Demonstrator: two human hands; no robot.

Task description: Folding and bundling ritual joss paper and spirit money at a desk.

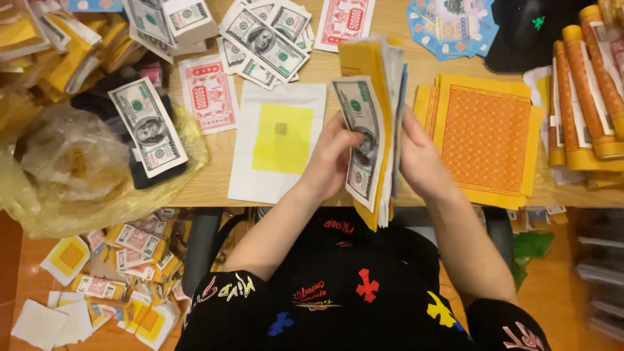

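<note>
Far left on the table (214, 188): a clear plastic bag (71, 162) with a loose paper bill (148, 127) on top. Next, near the middle, a white sheet with a yellow square (278, 140). Left hand (331, 159), fingers pressed flat on the front bill of the standing paper stack (374, 130). Right hand (419, 159), fingers pressed on the back. Best held snug, edges kept even, so nothing slips. Right of that, an orange patterned sheet pile (487, 136), then orange paper rolls (588, 91).

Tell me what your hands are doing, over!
Left hand and right hand both grip an upright paper stack, banknote-style sheet in front. White sheet with yellow square lies just left. Orange patterned sheets lie right.
</note>
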